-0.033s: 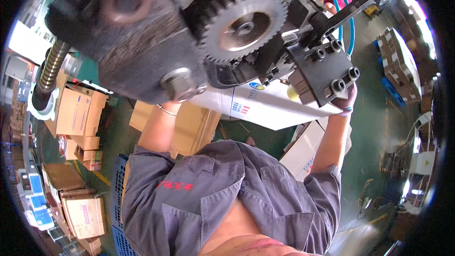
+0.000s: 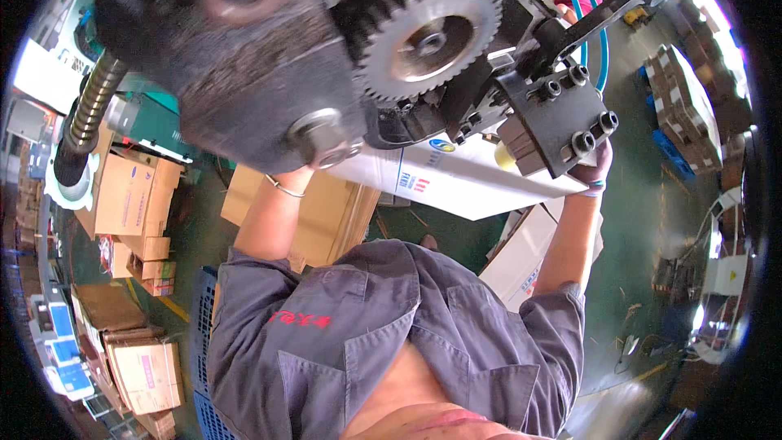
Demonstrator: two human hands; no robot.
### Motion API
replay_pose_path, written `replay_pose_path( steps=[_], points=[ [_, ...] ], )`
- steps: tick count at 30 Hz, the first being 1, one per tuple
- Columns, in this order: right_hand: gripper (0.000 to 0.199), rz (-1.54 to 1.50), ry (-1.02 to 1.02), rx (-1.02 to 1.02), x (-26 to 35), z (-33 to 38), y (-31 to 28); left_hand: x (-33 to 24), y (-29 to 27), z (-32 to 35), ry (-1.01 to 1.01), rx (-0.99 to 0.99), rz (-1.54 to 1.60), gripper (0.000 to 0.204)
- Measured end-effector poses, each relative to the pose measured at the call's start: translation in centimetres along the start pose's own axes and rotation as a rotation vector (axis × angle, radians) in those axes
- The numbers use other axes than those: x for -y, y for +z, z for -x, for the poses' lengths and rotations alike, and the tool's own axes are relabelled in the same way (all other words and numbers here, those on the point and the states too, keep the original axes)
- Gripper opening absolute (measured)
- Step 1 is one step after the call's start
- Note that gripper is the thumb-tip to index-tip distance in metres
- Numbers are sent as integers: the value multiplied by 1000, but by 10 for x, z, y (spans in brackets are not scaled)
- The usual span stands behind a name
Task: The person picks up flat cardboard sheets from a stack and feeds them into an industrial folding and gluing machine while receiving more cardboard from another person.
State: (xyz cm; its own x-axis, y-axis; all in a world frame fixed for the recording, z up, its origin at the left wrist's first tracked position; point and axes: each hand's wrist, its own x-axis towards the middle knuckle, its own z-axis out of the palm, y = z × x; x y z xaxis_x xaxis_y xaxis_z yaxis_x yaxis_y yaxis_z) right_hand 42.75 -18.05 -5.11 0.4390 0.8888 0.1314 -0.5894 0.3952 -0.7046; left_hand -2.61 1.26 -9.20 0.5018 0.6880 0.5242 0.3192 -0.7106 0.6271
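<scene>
Carton: a white flat carton [image 2: 456, 183] with printed panels sits at centre frame, held up against the underside of the machine, well above the green floor [image 2: 643, 244].
Right hand: the right hand [image 2: 593, 175], in a glove with a light cuff, is at the carton's right end, right of centre, just under a black block with bolts [image 2: 562, 118]. It appears closed on the carton's edge, though the fingers are partly hidden by the block.
Left hand: the left arm, with a thin bracelet [image 2: 285, 189] at the wrist, rises at centre left; the hand itself is hidden behind the dark machine housing [image 2: 244, 73], so I cannot tell whether it is apart or clamped on anything.
Pinch risk: a toothed gear [image 2: 428, 33] stands exposed at upper centre, near the carton's upper edge and both wrists. In my judgement, fingers, glove or bracelet could be drawn in if the gear turns.
Snag risk: the bracelet and the loose grey shirt [image 2: 391, 334] lie close to the round metal boss [image 2: 318, 137] at centre left.
Drop risk: with one grip unseen, the carton could tilt or slip to the floor.
Footing: stacked brown boxes [image 2: 122, 195] at left and flattened cardboard [image 2: 326, 212] crowd the floor; a trip is possible.
</scene>
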Motion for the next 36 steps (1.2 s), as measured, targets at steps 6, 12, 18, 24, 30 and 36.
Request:
replay_pose_path(
  steps=[6,12,18,24,30,36],
  points=[
    [42,461,-55,-243,24,49,68,22,-4,-14,-27,93,297,46],
    [36,1593,-876,184,-7,66,51,12,-6,-26,83,178,51,44],
    [38,649,-382,-179,-19,75,59,-33,-19,-40,167,332,-674,42],
    [40,471,-281,-305,-18,73,81,-46,-20,-42,258,99,-528,41],
    [37,524,-188,-281,-18,67,61,-54,-4,-35,439,-193,-728,44],
    [42,431,-478,-475,54,124,-15,-67,45,75,471,73,-405,45]
  ],
)
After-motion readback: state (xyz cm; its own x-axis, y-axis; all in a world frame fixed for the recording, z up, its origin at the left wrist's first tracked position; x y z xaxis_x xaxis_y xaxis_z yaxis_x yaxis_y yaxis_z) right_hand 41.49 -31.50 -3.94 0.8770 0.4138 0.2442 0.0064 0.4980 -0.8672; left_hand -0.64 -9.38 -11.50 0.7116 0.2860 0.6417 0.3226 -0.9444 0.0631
